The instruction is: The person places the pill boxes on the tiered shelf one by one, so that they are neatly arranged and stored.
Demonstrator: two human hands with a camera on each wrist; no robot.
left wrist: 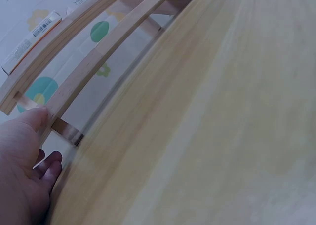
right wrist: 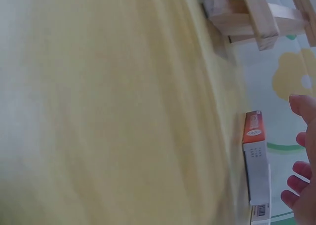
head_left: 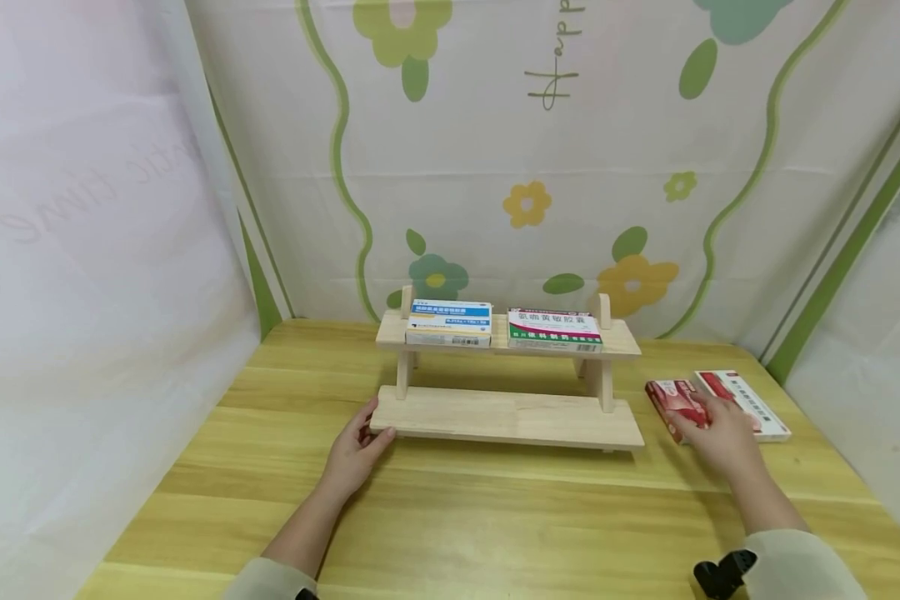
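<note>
A two-tier wooden rack (head_left: 506, 415) stands on the table. My left hand (head_left: 352, 457) grips the left end of its lower shelf; in the left wrist view the thumb lies against the shelf end (left wrist: 53, 106). On the upper tier lie a blue-and-white medicine box (head_left: 448, 323) and a green, white and magenta medicine box (head_left: 555, 330). At the right, my right hand (head_left: 726, 442) is over a red medicine box (head_left: 667, 400) and partly hides it. In the right wrist view its fingers are spread apart, holding nothing. A white-and-red medicine box (head_left: 757, 408) lies beside the red one.
The wooden table (head_left: 495, 517) extends in front of the rack. A floral curtain (head_left: 450, 150) hangs behind it, with pale fabric walls (head_left: 105, 292) at both sides. A black strap piece (head_left: 723, 575) sits at the right sleeve.
</note>
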